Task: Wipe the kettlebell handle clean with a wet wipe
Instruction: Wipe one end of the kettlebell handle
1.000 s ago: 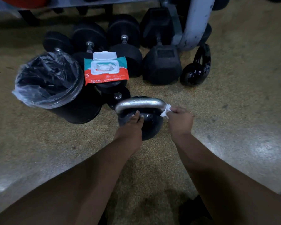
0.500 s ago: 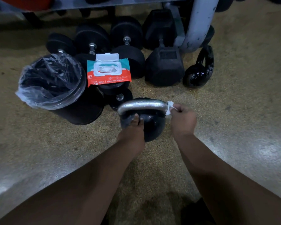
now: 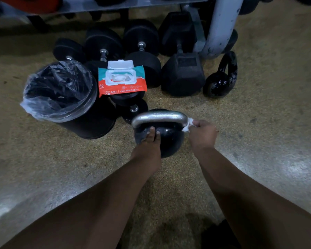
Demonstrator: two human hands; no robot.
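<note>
Kettlebell (image 3: 169, 142) sits on the speckled floor (image 3: 258, 123), centre of view, just in front of the person. Black ball w/ the silver handle (image 3: 160, 116) on top, so the bell looks upright. The handle's long axis runs left-right across the view in a shallow arch, both ends curving down into the ball.

Left hand (image 3: 148, 143): fingers straight & together, pointing away from the person, tips resting on the ball just under the handle's left half. Grips nothing.

Right hand (image 3: 202, 133): fingers curled, pinching the white wet wipe (image 3: 189, 125), which is bunched vs. the handle's right end where it bends down. The wipe touches the metal there, and most of it is hidden in the hand.

Beyond the bell, to the left: a black bin (image 3: 90, 126) w/ a clear liner. Just right of the bin, a wipes pack (image 3: 122, 85) lies on a dumbbell, lid flipped open, a wipe showing in the slot. A row of black dumbbells (image 3: 142, 51) lies behind it. Far right, near the grey rack post (image 3: 221, 24), is a second kettlebell (image 3: 221, 79), glossy black, w/ its handle pointing away from the person.
</note>
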